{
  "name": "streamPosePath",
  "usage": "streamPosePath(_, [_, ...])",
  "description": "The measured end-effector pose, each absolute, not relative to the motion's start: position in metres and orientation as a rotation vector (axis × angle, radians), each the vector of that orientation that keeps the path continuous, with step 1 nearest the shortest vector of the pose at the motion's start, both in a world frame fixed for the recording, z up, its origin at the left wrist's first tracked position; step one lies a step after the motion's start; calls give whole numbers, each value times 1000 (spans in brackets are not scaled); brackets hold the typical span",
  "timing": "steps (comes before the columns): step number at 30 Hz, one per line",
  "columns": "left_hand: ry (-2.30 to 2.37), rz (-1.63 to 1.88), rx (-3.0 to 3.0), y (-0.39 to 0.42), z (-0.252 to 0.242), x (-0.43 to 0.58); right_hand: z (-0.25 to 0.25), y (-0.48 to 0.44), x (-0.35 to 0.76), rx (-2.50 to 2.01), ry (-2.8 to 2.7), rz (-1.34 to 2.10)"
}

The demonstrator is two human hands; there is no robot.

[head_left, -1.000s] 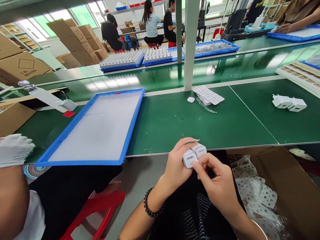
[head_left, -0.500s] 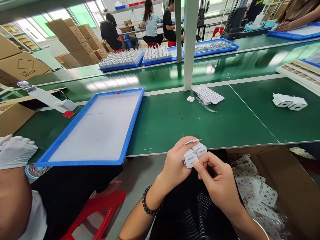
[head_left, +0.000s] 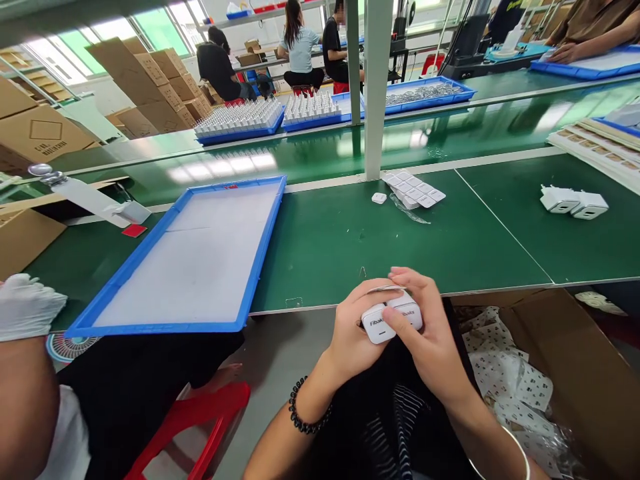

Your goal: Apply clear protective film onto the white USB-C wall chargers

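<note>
Right of the tray [head_left: 160, 328], your left hand [head_left: 353, 328] and right hand [head_left: 431, 337] hold two chargers [head_left: 376, 329], fingers [head_left: 424, 287] snug, likely pressing, so push softly next.

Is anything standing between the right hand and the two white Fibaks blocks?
Nothing visible: the right hand has its thumb lying across the white blocks. A thin sheet shows at the left hand, beyond the printed faces and clear of that thumb.
</note>
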State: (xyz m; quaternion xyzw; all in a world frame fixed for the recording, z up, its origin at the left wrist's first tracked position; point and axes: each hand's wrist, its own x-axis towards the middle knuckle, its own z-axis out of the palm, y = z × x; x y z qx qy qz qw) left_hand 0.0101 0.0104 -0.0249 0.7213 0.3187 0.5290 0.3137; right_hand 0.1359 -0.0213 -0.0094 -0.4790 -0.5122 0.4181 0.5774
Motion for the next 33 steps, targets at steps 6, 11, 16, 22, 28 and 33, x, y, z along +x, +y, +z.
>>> streamPosePath(6, [904,1381,1824,7,-25,11,-15,-20,130,-971,-1113,1154])
streamPosePath(11, [936,1344,1705,8,-28,11,-17,-20,134,-1018,-1227,1148])
streamPosePath(16, [946,1326,1642,10,-32,12,-23,-18,120,-1148,-1223,902])
streamPosePath(22, [950,1379,1848,7,-26,5,-28,-16,108,-1054,-1173,828])
streamPosePath(28, [950,1383,1939,3,-17,3,-28,-19,119,-880,-1205,973])
streamPosePath(33, [915,1286,2065,8,-11,-2,-31,-21,136,-705,-1248,1147])
